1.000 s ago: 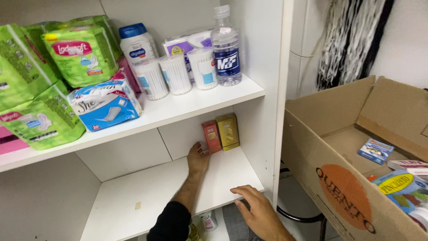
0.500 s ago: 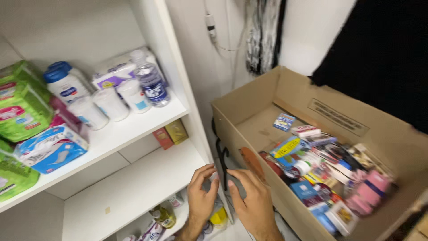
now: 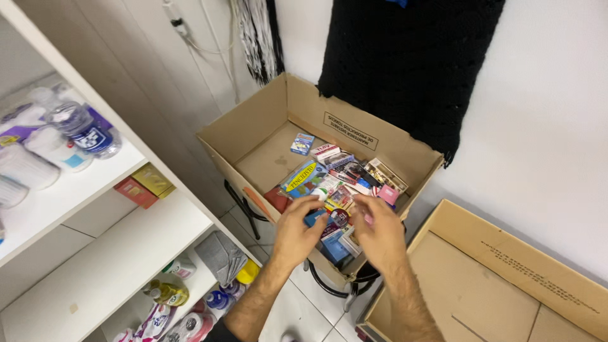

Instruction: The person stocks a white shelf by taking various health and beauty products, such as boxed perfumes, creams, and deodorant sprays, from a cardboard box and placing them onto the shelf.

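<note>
Both hands reach into the open brown cardboard box (image 3: 266, 133) at centre frame. The left hand (image 3: 296, 231) and right hand (image 3: 380, 234) hover with fingers loosely spread over the heap of small colourful packets (image 3: 342, 183), gripping nothing that can be made out. Only two small boxes, red and yellow (image 3: 144, 185), stand on the white shelf (image 3: 120, 259) at left; most stock remains in the box.

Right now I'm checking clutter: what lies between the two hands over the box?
In the head view, small colourful packets in the cardboard box lie between the left hand and right hand.
</note>
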